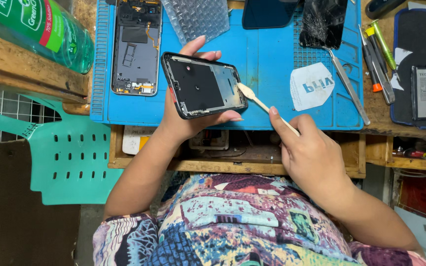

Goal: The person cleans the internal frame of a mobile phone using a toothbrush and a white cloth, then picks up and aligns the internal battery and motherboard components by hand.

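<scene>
Black and hollow, a phone frame (pixel 203 84) is gripped by the left hand (pixel 188 118) above the blue mat (pixel 267 64), tilted so its edge faces the cream pry tool (pixel 257 101), which is pinched in the right hand's (pixel 311 157) fingers (pixel 278 120) with the tip at the frame's rim.

Left hand (pixel 186 120) holds a phone frame (pixel 203 84); right hand (pixel 311 157) presses a cream spudger (pixel 257 100) against its edge.

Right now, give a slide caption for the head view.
Left hand holds phone frame; right hand touches spudger to its edge.
</scene>
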